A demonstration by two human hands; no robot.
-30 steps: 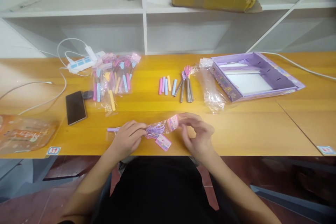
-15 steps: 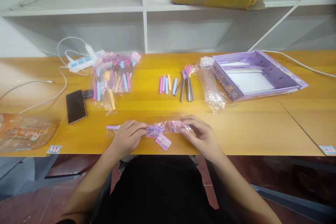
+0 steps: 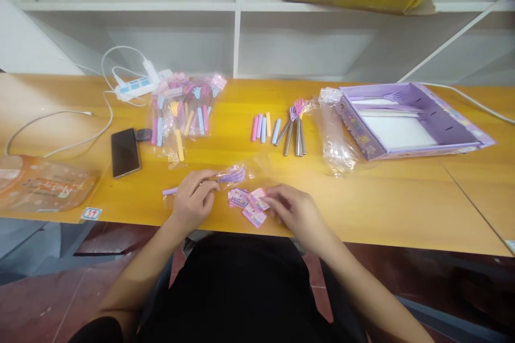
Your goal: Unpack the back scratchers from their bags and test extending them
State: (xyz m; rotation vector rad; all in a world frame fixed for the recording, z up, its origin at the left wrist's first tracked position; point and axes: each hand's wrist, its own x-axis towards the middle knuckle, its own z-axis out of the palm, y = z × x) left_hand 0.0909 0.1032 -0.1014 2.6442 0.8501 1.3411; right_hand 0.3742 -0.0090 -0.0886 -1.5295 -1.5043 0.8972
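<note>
My left hand (image 3: 196,198) is closed around a purple back scratcher (image 3: 232,174) with a hand-shaped head, lying in a clear plastic bag (image 3: 254,167). The purple handle end sticks out on the left of my fingers. My right hand (image 3: 300,214) pinches a pink printed card (image 3: 259,197) at its right edge, low over the table. Under and beside that card lies a small pile of similar cards (image 3: 237,198), partly overlapping. The bag's far end lies loose above the cards, apart from my right hand.
Bagged back scratchers (image 3: 187,107) lie at the back left, near a power strip (image 3: 139,87) and a phone (image 3: 125,153). Loose coloured handles (image 3: 263,129) and metal-stemmed scratchers (image 3: 298,128) sit mid-table. Right of them are an empty plastic bag (image 3: 338,144) and a purple box (image 3: 366,139).
My right hand has drawn the pink card away from the bag's end and down to the card pile. The bagged scratcher has moved up slightly in my left hand. The camera view has shifted.
</note>
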